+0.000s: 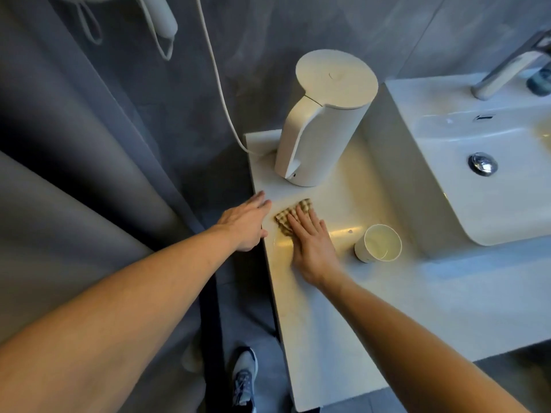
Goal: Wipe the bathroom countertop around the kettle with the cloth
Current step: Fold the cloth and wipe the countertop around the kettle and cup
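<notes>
Checked cloth [290, 216] under right hand [313, 248]

bathroom, white sink [441, 150], faucet [507, 67], grey tiles [268, 31]

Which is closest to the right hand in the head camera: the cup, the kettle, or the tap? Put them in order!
From the right hand, pressing flat on the cloth:
1. Cup, just to its right on the countertop.
2. Kettle, behind it, by the wall.
3. Tap, far right, over the sink.
</notes>
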